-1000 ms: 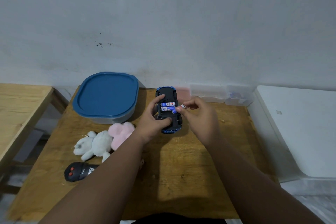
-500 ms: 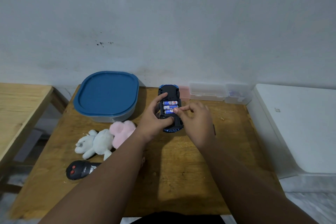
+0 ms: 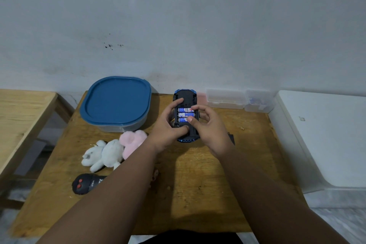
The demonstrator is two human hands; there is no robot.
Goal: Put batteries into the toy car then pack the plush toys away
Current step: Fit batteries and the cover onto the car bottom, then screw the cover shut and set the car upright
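Head view: the upturned toy car (image 3: pixel 185 99) lies right of the blue-lidded container (image 3: pixel 116 103). The left hand (image 3: pixel 168 130) grips its side; the right hand (image 3: pixel 210 128) presses, seemingly, the nearest of three batteries (image 3: pixel 185 114). Plush toys (image 3: pixel 114 149) lie before the container.

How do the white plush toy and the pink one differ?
The white plush toy shows a head and limbs, sprawled on its side; the pink plush toy shows only rounded lobes. The white one lies nearer the person, the pink one closer to the blue-lidded container. Both are small, fluffy, touching each other, and still unpacked on the wooden table.
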